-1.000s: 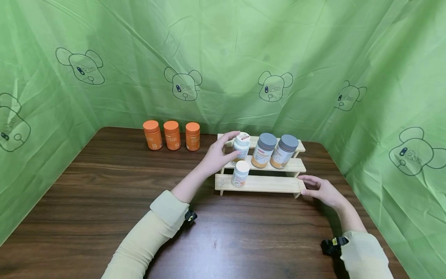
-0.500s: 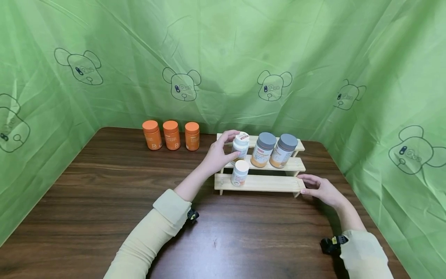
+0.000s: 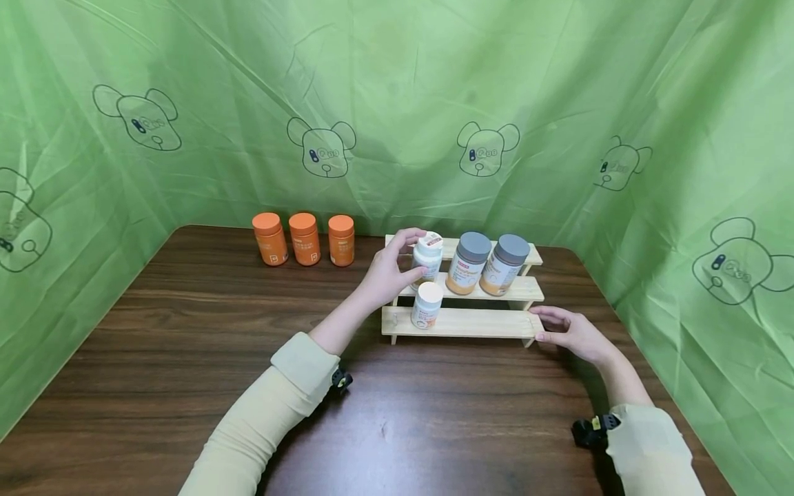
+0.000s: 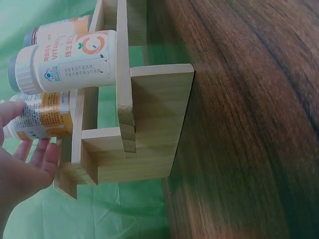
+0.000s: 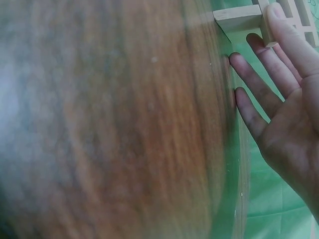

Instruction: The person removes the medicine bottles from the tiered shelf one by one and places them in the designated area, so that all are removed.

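A three-step wooden rack (image 3: 484,322) (image 4: 149,119) stands on the dark wooden table (image 3: 186,358). My left hand (image 3: 387,272) (image 4: 27,164) grips a white-capped bottle (image 3: 427,256) (image 4: 42,119) on the middle step. Another white-capped bottle (image 3: 426,305) (image 4: 65,62) stands on the lowest step. Two grey-capped bottles (image 3: 469,263) (image 3: 505,265) stand beside the held one. My right hand (image 3: 567,331) (image 5: 279,94) rests with straight fingers against the rack's right end.
Three orange bottles (image 3: 302,238) stand in a row at the back left of the table. A green printed sheet (image 3: 397,103) closes off the back and both sides. The table's right edge (image 3: 651,386) runs close by my right forearm.
The left hand keeps its hold on the white-capped bottle, which has barely shifted. The right hand stays at the rack's end. The view has tipped slightly.
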Demonstrator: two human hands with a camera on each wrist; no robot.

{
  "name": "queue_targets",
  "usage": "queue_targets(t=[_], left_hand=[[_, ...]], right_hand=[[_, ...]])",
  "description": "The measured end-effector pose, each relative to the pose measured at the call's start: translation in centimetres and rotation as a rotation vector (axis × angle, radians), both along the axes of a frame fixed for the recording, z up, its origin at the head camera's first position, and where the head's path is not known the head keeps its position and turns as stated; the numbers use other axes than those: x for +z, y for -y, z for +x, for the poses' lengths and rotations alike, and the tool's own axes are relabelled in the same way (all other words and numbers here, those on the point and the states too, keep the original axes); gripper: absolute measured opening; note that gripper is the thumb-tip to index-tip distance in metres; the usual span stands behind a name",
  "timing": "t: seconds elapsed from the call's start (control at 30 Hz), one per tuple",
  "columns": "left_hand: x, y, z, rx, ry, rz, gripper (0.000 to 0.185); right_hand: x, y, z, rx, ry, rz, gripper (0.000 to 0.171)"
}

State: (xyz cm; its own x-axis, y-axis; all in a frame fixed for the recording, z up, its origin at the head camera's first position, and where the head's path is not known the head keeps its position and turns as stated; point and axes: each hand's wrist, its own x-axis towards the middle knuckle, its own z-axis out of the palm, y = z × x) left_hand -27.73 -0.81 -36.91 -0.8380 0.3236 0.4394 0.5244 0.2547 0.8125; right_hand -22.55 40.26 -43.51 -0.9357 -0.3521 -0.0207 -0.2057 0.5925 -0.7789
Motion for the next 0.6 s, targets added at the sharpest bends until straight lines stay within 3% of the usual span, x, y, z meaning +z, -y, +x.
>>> queue_targets(t=[0.27, 0.6], left_hand=[[0.5, 0.3, 0.2, 0.008, -0.007, 0.004, 0.058], [1.4, 1.4, 1.1, 0.016, 0.040, 0.037, 0.059]], right_hand=[[0.0, 0.1, -0.1, -0.004, 0.005, -0.013, 0.052], [-0.1, 0.0, 0.1, -0.001, 0.009, -0.018, 0.053]])
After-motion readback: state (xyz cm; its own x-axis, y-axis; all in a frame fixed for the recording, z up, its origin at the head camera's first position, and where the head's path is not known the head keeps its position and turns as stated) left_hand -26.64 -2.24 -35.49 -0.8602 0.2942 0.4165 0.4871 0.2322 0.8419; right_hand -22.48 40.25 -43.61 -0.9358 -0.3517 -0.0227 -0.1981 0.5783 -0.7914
